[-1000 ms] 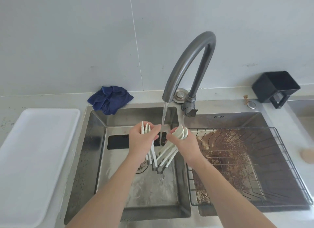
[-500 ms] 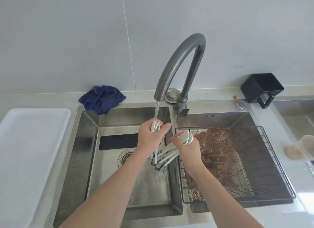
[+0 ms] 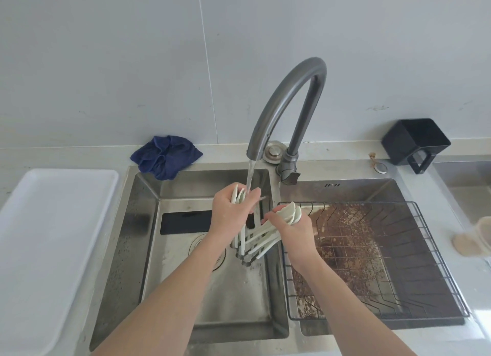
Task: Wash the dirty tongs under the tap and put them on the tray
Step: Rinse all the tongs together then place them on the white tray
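Several pale green tongs (image 3: 261, 236) are spread in a V over the left sink basin, their joined ends pointing down. My left hand (image 3: 231, 212) grips one bunch of arms, whose tips sit in the water stream from the grey tap (image 3: 289, 95). My right hand (image 3: 293, 229) grips the other bunch, whose tips stick out above its fingers to the right of the stream. The white tray (image 3: 53, 236) lies on the counter left of the sink.
A steel sink (image 3: 148, 223) has two basins; the right one holds a wire rack (image 3: 425, 249) over brown dirt. A blue cloth (image 3: 164, 156) lies behind the left basin. A black cup (image 3: 414, 143) stands at back right, a clear container (image 3: 478, 239) at the right edge.
The view has shifted slightly between frames. My left hand moved its bunch of tong tips right, under the water stream, and holds it there. The right hand keeps its grip.
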